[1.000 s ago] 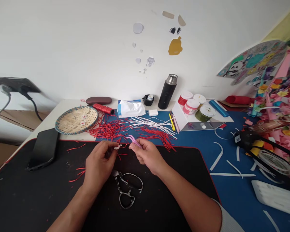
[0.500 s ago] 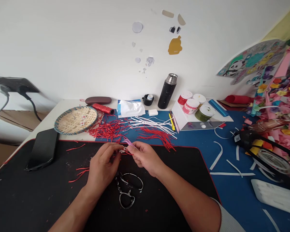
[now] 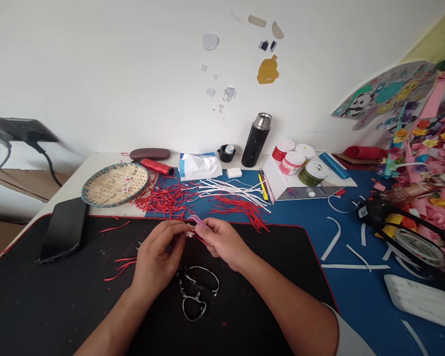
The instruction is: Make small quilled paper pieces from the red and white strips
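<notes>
Over the black mat my left hand [image 3: 159, 249] pinches a small white flower-shaped piece [image 3: 190, 231] between thumb and fingertips. My right hand [image 3: 222, 240] is closed on slim purple tweezers [image 3: 196, 220], its fingertips close to the white piece. A bit of red cord shows beneath the right fingers. Below the hands lie scissors [image 3: 195, 299] with worn black-and-white handles; the left hand covers part of them. Red cords [image 3: 124, 267] lie beside the left hand. Past the hands are piles of red cord pieces [image 3: 163, 200] and white cord pieces [image 3: 230, 190].
A woven basket [image 3: 114, 185] holding small pieces and a phone [image 3: 64, 230] lie at left. Behind stand a red thread spool [image 3: 157, 167], a black flask [image 3: 257, 141] and lidded paint jars [image 3: 292, 163]. White strips [image 3: 356, 267] and a pale keyboard-like object [image 3: 422, 300] lie right.
The hands stay almost in place. The white flower-shaped piece shows a little more between the fingertips, and metal tips now show left of my left hand.
</notes>
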The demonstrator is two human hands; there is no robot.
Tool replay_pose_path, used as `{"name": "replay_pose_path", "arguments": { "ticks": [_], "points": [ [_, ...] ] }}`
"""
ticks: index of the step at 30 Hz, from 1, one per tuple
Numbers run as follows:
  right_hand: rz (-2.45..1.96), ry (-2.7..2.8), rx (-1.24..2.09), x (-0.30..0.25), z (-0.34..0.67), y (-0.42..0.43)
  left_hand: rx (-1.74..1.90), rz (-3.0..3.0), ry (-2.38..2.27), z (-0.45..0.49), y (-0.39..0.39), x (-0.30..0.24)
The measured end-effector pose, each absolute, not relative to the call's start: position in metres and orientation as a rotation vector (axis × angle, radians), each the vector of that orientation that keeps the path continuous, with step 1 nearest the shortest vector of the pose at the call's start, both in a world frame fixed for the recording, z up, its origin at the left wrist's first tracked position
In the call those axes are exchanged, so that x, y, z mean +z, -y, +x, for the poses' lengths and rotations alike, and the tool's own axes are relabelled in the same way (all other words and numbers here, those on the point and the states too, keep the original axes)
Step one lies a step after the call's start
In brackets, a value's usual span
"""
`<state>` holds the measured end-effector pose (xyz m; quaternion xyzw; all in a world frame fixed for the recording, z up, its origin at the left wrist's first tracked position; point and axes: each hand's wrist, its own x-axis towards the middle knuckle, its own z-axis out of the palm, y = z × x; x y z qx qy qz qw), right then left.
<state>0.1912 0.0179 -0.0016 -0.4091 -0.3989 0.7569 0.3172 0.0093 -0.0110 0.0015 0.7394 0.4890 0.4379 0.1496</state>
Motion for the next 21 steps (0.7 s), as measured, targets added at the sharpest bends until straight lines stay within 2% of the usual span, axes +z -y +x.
{"name": "replay_pose_path", "arguments": {
  "ticks": [6,10,16,21],
  "points": [
    [-1.09,1.077,1.976,-0.001,0.192,-0.018,1.205,1.946,-1.345,0.006,0.013,0.002],
    [-1.118,1.122,1.928,-0.002,0.194,-0.019,1.119,1.623,-1.35,0.006,0.011,0.002],
    [-1.159,1.333,1.746,-0.007,0.197,-0.02,0.885,1.3,-1.266,0.006,0.005,0.006],
    [-1.214,1.553,1.531,-0.001,0.198,-0.02,0.879,1.26,-1.299,0.006,0.002,0.008]
  ]
}}
